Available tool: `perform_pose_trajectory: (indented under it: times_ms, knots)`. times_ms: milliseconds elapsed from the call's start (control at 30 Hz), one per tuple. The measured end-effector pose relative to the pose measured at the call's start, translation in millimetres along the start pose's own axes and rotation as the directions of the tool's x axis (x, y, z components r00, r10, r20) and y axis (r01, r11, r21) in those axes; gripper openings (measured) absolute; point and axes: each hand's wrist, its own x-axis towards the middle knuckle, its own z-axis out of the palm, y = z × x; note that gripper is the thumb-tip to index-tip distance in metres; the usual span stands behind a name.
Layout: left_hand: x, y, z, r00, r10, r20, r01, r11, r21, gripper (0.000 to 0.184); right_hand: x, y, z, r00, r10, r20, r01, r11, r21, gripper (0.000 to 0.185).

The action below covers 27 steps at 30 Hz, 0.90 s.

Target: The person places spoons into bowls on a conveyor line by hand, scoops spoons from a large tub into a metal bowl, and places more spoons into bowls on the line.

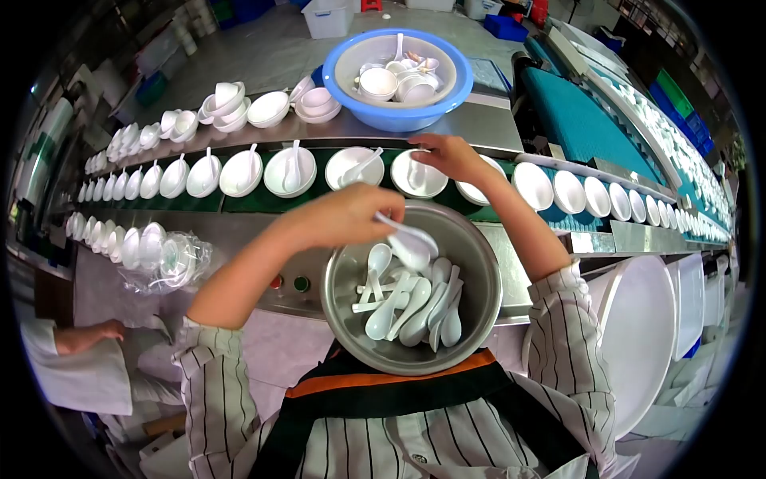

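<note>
My left hand (351,214) is closed on the handle of a white soup spoon (412,246), bowl end down over a steel basin (332,299). It may hold more than one spoon; blur hides this. Inside the basin lies a heap of white spoons (416,310). My right hand (453,156) reaches over a white bowl (431,185) on the green belt, thumb and fingers bent together around what looks like a spoon (416,171) in that bowl; its handle is mostly hidden. Just left, another bowl (340,166) has a spoon leaning in it.
Bowls with spoons run left along the green belt (315,199); spoonless bowls (533,187) run right. Behind stands a blue tub (383,120) of crockery. Stacked bowls (268,109) line the back ledge. At lower left are wrapped items (179,262) and another person's hand (89,336).
</note>
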Motion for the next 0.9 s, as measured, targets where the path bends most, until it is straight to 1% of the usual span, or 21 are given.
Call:
perform_pose_trajectory:
  times_ms: [33, 67, 100, 167, 200, 233, 267, 300, 333, 367, 400, 433, 500, 533, 567, 600, 633, 700, 767, 833, 900]
  knots:
    - [5.6, -5.0, -8.5, 0.999, -0.012, -0.041, 0.013, 1.000, 0.025, 0.015, -3.9, -16.5, -4.0, 0.989, -0.052, 0.136, -0.004, 0.924, 0.382, 0.046]
    - [14.7, -13.6, -15.5, 0.998, -0.038, -0.054, 0.039, 0.999, 0.022, 0.016, -10.6, -45.3, -13.2, 0.960, -0.089, 0.264, -0.062, 0.855, 0.514, 0.046]
    - [25.7, -35.3, -12.5, 0.973, 0.068, -0.222, -0.075, 0.997, -0.021, 0.017, -15.0, -65.7, -18.0, 0.916, -0.143, 0.374, -0.136, 0.767, 0.628, 0.045]
    - [36.2, -40.1, -27.2, 0.953, -0.008, -0.303, 0.004, 1.000, -0.013, 0.022, -12.1, -66.5, -11.6, 0.889, -0.248, 0.385, 0.010, 0.851, 0.525, 0.036]
    - [42.2, -52.3, -27.7, 0.920, -0.040, -0.390, 0.005, 0.996, -0.089, 0.026, -8.0, -60.5, -10.1, 0.900, -0.189, 0.393, -0.054, 0.846, 0.530, 0.027]
    - [45.4, -64.0, -25.8, 0.879, -0.080, -0.470, 0.001, 0.986, -0.167, 0.030, -4.3, -47.4, -4.4, 0.931, -0.145, 0.336, -0.086, 0.804, 0.588, 0.021]
    - [42.9, -64.0, -25.9, 0.813, -0.074, -0.578, 0.020, 0.995, -0.098, 0.040, 1.4, -27.7, 2.7, 0.971, -0.097, 0.217, -0.041, 0.832, 0.554, 0.021]
    - [41.9, -75.8, -27.9, 0.750, -0.024, -0.661, 0.083, 0.995, 0.057, 0.048, 5.7, -7.9, 10.1, 0.994, -0.053, 0.095, -0.003, 0.858, 0.514, 0.022]
    - [41.5, -102.4, -26.5, 0.704, -0.024, -0.710, 0.154, 0.981, 0.120, 0.050, 5.6, 6.4, 16.8, 0.992, 0.040, -0.118, -0.002, 0.952, 0.305, 0.021]
    - [39.0, -133.4, -22.1, 0.657, -0.017, -0.754, 0.226, 0.958, 0.176, 0.051, 4.5, 22.1, 23.7, 0.966, 0.147, -0.211, -0.094, 0.966, 0.241, 0.022]
    - [31.8, -157.1, -18.3, 0.708, -0.149, -0.690, 0.383, 0.902, 0.198, 0.052, 2.3, 46.8, 34.8, 0.959, 0.175, -0.222, -0.162, 0.984, 0.074, 0.022]
    - [25.9, -177.9, -16.5, 0.726, -0.282, -0.628, 0.523, 0.818, 0.238, 0.053, 1.8, 65.2, 42.7, 0.950, 0.194, -0.243, -0.223, 0.970, -0.096, 0.023]
    - [18.2, -211.3, -1.6, 0.675, -0.431, -0.600, 0.675, 0.688, 0.266, 0.045, -5.1, 70.7, 51.6, 0.933, 0.207, -0.294, -0.269, 0.945, -0.186, 0.028]
    - [13.4, -225.4, 2.8, 0.661, -0.442, -0.607, 0.678, 0.699, 0.229, 0.039, -6.4, 67.2, 49.7, 0.921, 0.228, -0.317, -0.293, 0.940, -0.175, 0.030]
    - [9.3, -234.4, 5.2, 0.650, -0.455, -0.608, 0.677, 0.711, 0.191, 0.034, -5.3, 65.0, 45.7, 0.909, 0.212, -0.359, -0.282, 0.947, -0.153, 0.031]
    - [7.1, -235.7, 6.7, 0.593, -0.468, -0.655, 0.713, 0.683, 0.158, 0.025, -5.6, 63.7, 40.6, 0.896, 0.203, -0.396, -0.275, 0.952, -0.135, 0.032]
    - [6.0, -249.6, 3.5, 0.555, -0.520, -0.649, 0.755, 0.642, 0.133, 0.025, -7.8, 63.5, 35.9, 0.882, 0.197, -0.429, -0.270, 0.956, -0.117, 0.033]
    - [-0.4, -266.5, -4.8, 0.546, -0.533, -0.646, 0.763, 0.635, 0.122, 0.025, -14.6, 60.9, 21.2, 0.845, 0.200, -0.495, -0.340, 0.917, -0.209, 0.041]
    - [-5.7, -278.1, -16.8, 0.542, -0.582, -0.607, 0.802, 0.573, 0.167, 0.026, -26.0, 67.5, 13.8, 0.838, 0.265, -0.477, -0.418, 0.874, -0.248, 0.042]
    - [-16.4, -261.7, -27.3, 0.555, -0.647, -0.523, 0.822, 0.522, 0.227, 0.025, -35.3, 90.1, 15.0, 0.868, 0.361, -0.341, -0.471, 0.817, -0.333, 0.038]
    - [-23.2, -261.4, -34.3, 0.531, -0.638, -0.557, 0.842, 0.470, 0.265, 0.023, -42.7, 89.2, 11.0, 0.916, 0.264, -0.302, -0.372, 0.841, -0.392, 0.033]
